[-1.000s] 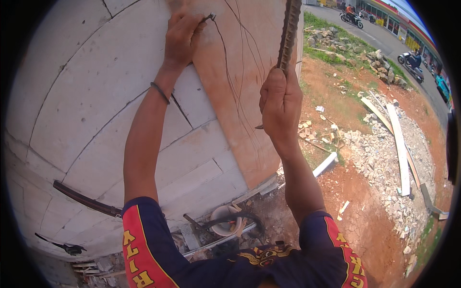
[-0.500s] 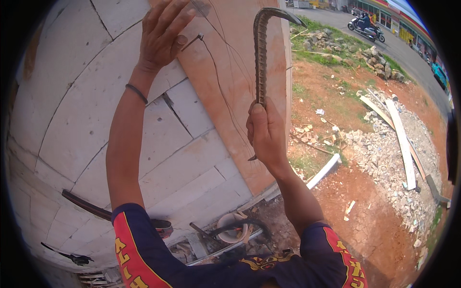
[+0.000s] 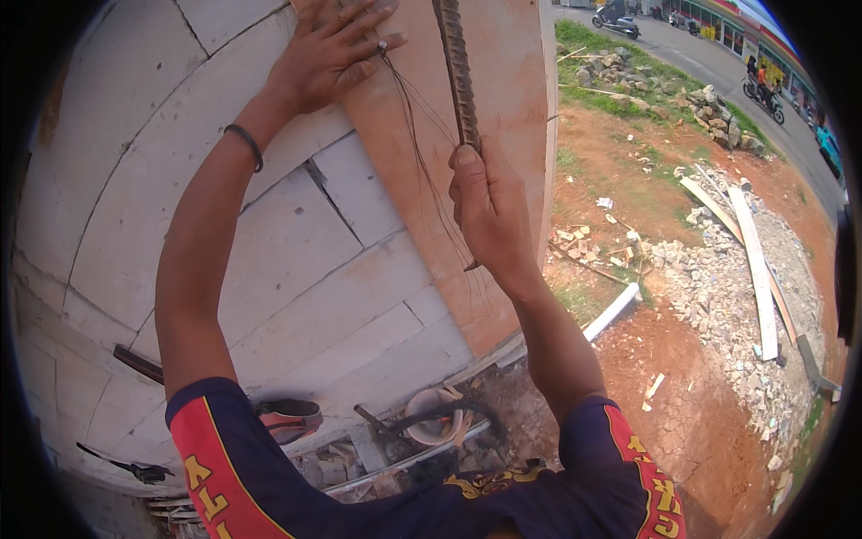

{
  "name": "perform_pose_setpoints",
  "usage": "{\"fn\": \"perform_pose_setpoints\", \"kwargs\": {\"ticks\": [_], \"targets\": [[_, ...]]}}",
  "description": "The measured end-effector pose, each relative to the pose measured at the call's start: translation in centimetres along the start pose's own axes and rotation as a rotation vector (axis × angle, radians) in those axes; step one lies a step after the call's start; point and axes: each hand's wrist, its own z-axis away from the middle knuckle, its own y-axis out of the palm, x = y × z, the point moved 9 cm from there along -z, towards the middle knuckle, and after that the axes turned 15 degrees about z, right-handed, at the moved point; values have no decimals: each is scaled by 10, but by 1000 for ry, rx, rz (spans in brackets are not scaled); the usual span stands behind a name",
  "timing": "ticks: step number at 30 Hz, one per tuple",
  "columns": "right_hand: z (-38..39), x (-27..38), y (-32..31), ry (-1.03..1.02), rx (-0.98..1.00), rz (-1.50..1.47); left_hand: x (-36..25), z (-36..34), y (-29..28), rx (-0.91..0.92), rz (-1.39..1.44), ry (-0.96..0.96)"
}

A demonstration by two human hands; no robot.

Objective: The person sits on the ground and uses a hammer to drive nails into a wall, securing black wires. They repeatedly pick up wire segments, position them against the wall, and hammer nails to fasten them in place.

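My left hand lies with fingers spread on the orange-brown board against the pale block wall. A small metal nail shows by its fingers, with thin dark wires hanging from it down the board. My right hand is closed round a ribbed, rusty steel bar, held upright in front of the board to the right of my left hand. The bar runs past the top of the picture, and its pointed lower end pokes out below my hand.
Below me are a bucket, rubble and a white pipe. Right of the wall lie dirt, stones and long planks. A road with motorbike riders runs beyond. Dark straps show at the lower left.
My left hand has loosened from its grip at the nail and spread on the board. My right hand moved down and left with the bar, then rose again since half a second ago.
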Motion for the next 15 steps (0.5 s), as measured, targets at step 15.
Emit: {"fn": "perform_pose_setpoints", "kwargs": {"ticks": [15], "targets": [[-23, 27, -28, -113, -169, -4, 5, 0, -3, 10, 172, -25]]}}
